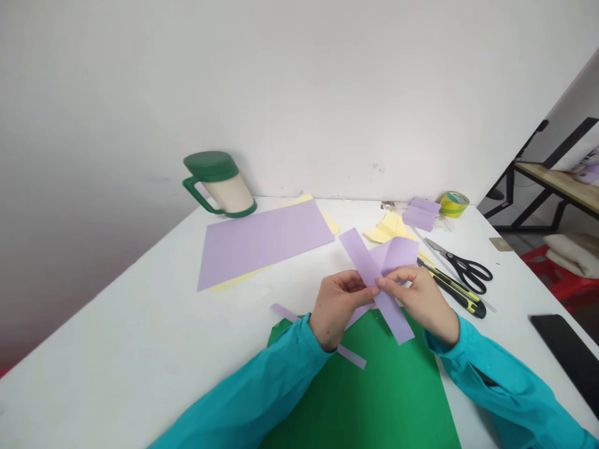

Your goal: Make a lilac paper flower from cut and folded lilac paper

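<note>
Held above a green sheet (pixel 374 405) is a purple paper strip (pixel 395 321), crossed over another purple piece (pixel 402 251) that is folded or curled. My left hand (pixel 337 305) pinches the strip from the left, thumb and fingers together. From the right, my right hand (pixel 425 302) pinches it near the same spot, thumb on top. The two thumb tips almost meet at the crossing. Fingers hide how the pieces join. Beneath my left wrist, a narrow purple strip (pixel 352 357) lies on the green sheet.
To the right lie a utility knife (pixel 456 293), black-handled scissors (pixel 468 268) and a black flat object (pixel 561 346). Tape (pixel 453 204) and paper scraps (pixel 421 213) sit near the wall. Back left, a green-lidded jug (pixel 227 190) stands behind a large purple sheet (pixel 262 246).
</note>
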Tool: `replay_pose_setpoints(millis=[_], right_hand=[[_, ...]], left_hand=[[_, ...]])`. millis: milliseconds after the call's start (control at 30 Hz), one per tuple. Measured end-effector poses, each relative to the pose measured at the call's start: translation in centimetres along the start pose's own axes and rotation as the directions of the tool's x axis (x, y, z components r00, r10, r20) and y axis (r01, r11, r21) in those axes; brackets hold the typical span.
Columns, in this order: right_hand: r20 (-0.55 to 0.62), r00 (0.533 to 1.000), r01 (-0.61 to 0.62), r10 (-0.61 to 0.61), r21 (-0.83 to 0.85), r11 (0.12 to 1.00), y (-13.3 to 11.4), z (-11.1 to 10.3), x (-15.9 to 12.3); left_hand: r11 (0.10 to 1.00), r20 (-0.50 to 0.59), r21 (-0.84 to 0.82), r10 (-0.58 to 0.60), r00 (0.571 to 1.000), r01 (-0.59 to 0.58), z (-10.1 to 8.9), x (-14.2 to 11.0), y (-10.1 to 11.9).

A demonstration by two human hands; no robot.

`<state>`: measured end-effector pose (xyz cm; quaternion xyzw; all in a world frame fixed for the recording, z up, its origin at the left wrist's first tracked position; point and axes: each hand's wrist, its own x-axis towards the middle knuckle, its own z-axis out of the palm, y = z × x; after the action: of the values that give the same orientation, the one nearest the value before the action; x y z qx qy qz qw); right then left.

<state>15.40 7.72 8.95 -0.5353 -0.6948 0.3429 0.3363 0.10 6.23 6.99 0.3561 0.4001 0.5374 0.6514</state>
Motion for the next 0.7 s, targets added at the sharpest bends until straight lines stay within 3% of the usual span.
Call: replay_pose_setpoints(millis=[233,300,367,433,500,567,600,633,700], right_hand=[[0.059,0.996,0.065,-0.063,-0.032,0.997,0.3,-0.1,0.1],[-0.026,0.991,0.133,-0.134,-0.056,0.990,0.2,-0.5,0.2],[-0.207,0.948,0.227,-0.243,-0.096,0.969,-0.1,-1.5,0.2],[-0.243,0.912,0.324,-0.331,-0.068,0.943,-0.6,-2.6,0.1],[0.038,0.933,0.352,-0.358,0.107,0.930,-1.0,-3.4,-0.1],[0.394,0.852,0.254,-0.345,0.265,0.930,-1.1,-3.6,-0.4],[0.499,0.804,0.194,-0.324,0.295,0.936,-1.0,-3.4,-0.5],[0.550,0.780,0.145,-0.298,0.304,0.942,-0.9,-3.0,-0.6],[0.562,0.788,0.071,-0.252,0.323,0.944,-0.6,-2.1,-0.7]], left_hand=[[1.000,-0.055,0.000,-0.024,0.998,0.024,0.1,0.2,0.4],[1.000,-0.068,-0.004,-0.017,0.998,0.017,-0.2,0.4,0.9],[1.000,-0.072,-0.013,-0.009,0.997,0.008,-0.5,0.6,1.5],[1.000,-0.063,-0.022,-0.017,0.998,0.016,-0.9,0.8,2.3],[0.998,-0.030,-0.028,-0.048,0.998,0.047,-1.1,0.9,2.9],[0.996,0.006,-0.039,-0.085,0.996,0.085,-1.2,0.9,3.2],[0.994,0.017,-0.046,-0.095,0.995,0.095,-1.1,0.8,3.3],[0.993,0.025,-0.052,-0.101,0.995,0.102,-1.0,0.7,3.3],[0.993,0.043,-0.056,-0.105,0.994,0.107,-0.8,0.4,3.2]])
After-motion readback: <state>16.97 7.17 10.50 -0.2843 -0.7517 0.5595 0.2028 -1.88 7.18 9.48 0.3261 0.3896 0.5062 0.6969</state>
